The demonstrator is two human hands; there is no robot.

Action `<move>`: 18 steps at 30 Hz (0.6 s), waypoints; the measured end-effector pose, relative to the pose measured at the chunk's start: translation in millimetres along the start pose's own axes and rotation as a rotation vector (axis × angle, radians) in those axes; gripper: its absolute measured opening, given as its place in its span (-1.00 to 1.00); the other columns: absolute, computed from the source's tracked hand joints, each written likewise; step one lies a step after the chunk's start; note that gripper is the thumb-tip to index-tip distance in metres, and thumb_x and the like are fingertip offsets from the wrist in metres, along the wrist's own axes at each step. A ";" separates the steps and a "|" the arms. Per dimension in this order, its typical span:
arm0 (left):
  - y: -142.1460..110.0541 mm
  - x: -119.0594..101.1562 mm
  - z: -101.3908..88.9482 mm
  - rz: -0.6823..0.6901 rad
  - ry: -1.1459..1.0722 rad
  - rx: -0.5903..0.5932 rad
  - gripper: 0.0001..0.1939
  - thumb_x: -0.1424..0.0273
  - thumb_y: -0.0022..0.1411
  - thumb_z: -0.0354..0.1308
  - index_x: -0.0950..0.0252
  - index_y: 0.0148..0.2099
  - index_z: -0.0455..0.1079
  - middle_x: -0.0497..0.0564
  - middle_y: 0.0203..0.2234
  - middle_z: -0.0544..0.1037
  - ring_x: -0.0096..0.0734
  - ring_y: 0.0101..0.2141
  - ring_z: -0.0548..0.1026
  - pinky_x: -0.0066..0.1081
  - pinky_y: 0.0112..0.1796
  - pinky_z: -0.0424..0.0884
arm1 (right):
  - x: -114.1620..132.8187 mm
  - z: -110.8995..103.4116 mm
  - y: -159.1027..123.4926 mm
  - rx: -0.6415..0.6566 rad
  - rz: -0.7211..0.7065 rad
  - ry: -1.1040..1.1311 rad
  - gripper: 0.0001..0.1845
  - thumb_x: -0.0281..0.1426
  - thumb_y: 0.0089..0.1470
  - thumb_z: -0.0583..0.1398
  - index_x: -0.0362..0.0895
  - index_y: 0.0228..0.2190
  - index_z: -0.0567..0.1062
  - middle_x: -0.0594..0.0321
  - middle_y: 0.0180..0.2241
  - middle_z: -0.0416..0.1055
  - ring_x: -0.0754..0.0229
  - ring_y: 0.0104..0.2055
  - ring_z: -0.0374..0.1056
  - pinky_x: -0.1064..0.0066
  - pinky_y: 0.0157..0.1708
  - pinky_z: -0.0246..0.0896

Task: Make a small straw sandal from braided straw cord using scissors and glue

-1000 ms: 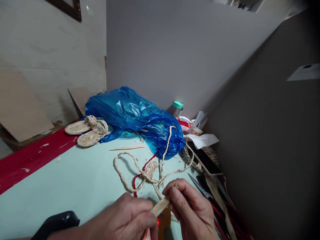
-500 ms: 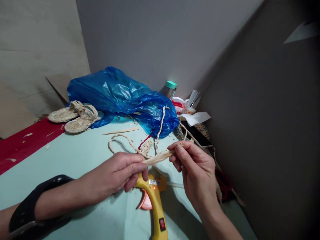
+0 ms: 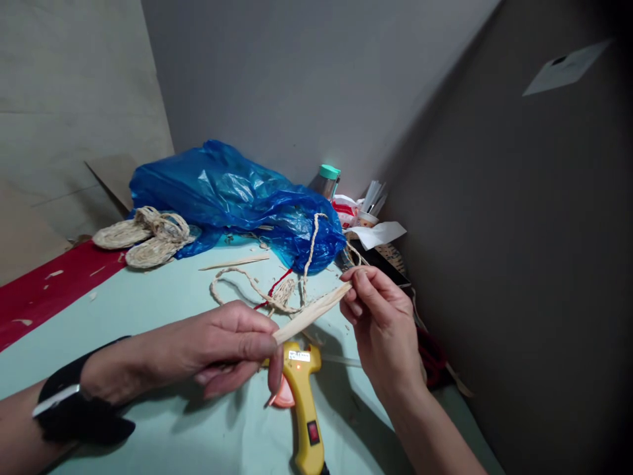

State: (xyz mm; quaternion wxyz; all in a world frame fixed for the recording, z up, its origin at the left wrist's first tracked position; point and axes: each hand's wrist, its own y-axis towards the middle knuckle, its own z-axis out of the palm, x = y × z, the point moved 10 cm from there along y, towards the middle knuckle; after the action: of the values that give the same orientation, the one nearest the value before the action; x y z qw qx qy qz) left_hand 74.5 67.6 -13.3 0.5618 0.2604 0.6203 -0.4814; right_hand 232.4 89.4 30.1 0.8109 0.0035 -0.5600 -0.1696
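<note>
A pale, flat strip of dried plant fibre (image 3: 312, 313) is stretched slantwise between my two hands. My left hand (image 3: 242, 346) pinches its lower end between thumb and fingers. At the upper end, the thumb and fingertips of my right hand (image 3: 378, 310) are closed on it. Beneath the strip a yellow glue gun (image 3: 305, 409) lies on the table, its small indicator light glowing orange. Behind my hands lie a braided cord (image 3: 247, 277) and a small woven piece (image 3: 283, 291) with a red cord (image 3: 273, 287) beside it.
A crumpled blue plastic bag (image 3: 222, 188) lies at the back. Small woven slippers (image 3: 153, 241) sit to its left, by a red cloth (image 3: 54, 284). A green-lidded bottle (image 3: 327, 181), a cup of glue sticks (image 3: 368, 214) and a dark phone (image 3: 395, 270) stand or lie back right, near the grey wall.
The strip now looks flatter and wider and tilts more steeply. My left hand has moved slightly lower, my right slightly up and left. The camera view has shifted a little.
</note>
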 end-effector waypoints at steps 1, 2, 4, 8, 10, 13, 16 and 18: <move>-2.1 1.3 3.1 -0.017 -0.012 0.048 -0.60 0.16 0.33 0.04 0.36 -0.32 0.52 -0.14 -0.81 0.22 -0.60 -0.77 0.03 -0.49 -0.70 -0.12 | 2.2 0.2 -0.2 -0.002 -0.014 0.001 -0.85 -0.34 0.04 0.30 -0.15 -0.49 0.53 0.38 -0.60 0.24 0.41 -0.60 -0.02 0.55 -0.63 -0.12; -4.2 2.0 4.2 -0.022 -0.020 0.073 -0.59 0.16 0.33 0.03 0.37 -0.33 0.53 -0.14 -0.82 0.23 -0.60 -0.79 0.02 -0.48 -0.71 -0.13 | 5.1 -0.4 -0.5 -0.012 -0.031 0.002 -0.85 -0.34 0.04 0.30 -0.14 -0.49 0.52 0.38 -0.59 0.24 0.41 -0.60 -0.03 0.55 -0.64 -0.13; -7.1 2.0 2.1 -0.009 -0.015 0.082 -0.56 0.14 0.31 0.04 0.38 -0.38 0.52 -0.13 -0.85 0.23 -0.60 -0.80 0.01 -0.46 -0.72 -0.13 | 12.2 -3.5 -0.6 -0.049 -0.069 -0.001 -0.85 -0.34 0.03 0.31 -0.14 -0.50 0.52 0.39 -0.59 0.24 0.42 -0.62 -0.06 0.55 -0.65 -0.14; -8.4 -3.3 -6.9 0.051 0.046 0.028 -0.55 0.13 0.30 0.05 0.38 -0.42 0.50 -0.11 -0.84 0.27 -0.58 -0.78 0.08 -0.49 -0.68 0.01 | 27.4 -8.0 0.6 -0.092 -0.122 -0.011 -0.85 -0.33 0.00 0.33 -0.15 -0.48 0.52 0.42 -0.62 0.20 0.43 -0.63 -0.06 0.57 -0.67 -0.14; -7.8 -6.7 -12.5 0.072 0.102 -0.048 -0.56 0.15 0.32 0.03 0.37 -0.42 0.49 -0.10 -0.83 0.29 -0.59 -0.77 0.13 -0.50 -0.66 0.07 | 36.7 -9.9 1.5 -0.102 -0.164 -0.034 -0.85 -0.33 0.01 0.33 -0.15 -0.46 0.52 0.42 -0.62 0.19 0.44 -0.63 -0.06 0.58 -0.67 -0.14; -7.7 -13.2 -14.1 0.115 0.152 -0.154 -0.57 0.17 0.34 0.00 0.35 -0.42 0.47 -0.16 -0.84 0.25 -0.63 -0.79 0.09 -0.53 -0.68 0.04 | 44.5 -12.9 4.0 -0.113 -0.198 -0.054 -0.85 -0.34 0.00 0.33 -0.16 -0.46 0.51 0.41 -0.61 0.19 0.45 -0.62 -0.04 0.60 -0.67 -0.15; -9.3 -22.7 -9.4 0.202 0.138 -0.191 -0.57 0.16 0.35 -0.02 0.34 -0.39 0.48 -0.21 -0.86 0.15 -0.66 -0.79 0.00 -0.55 -0.67 0.00 | 41.4 -14.9 8.6 -0.117 -0.171 -0.020 -0.82 -0.34 -0.04 0.36 -0.18 -0.48 0.50 0.42 -0.62 0.19 0.46 -0.63 -0.06 0.62 -0.68 -0.16; -9.4 -22.4 -4.6 0.195 0.140 -0.142 -0.57 0.16 0.36 -0.03 0.34 -0.34 0.50 -0.23 -0.86 0.14 -0.65 -0.78 -0.02 -0.55 -0.67 -0.02 | 41.3 -16.0 11.3 -0.128 -0.173 -0.001 -0.81 -0.35 -0.07 0.37 -0.19 -0.48 0.51 0.43 -0.62 0.18 0.46 -0.63 -0.08 0.63 -0.68 -0.15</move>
State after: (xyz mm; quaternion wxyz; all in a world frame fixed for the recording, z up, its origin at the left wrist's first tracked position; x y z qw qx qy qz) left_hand 69.6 72.8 10.4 0.5783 0.3119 0.6622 -0.3601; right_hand 263.0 85.6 63.8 0.7915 0.0001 -0.5461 -0.2744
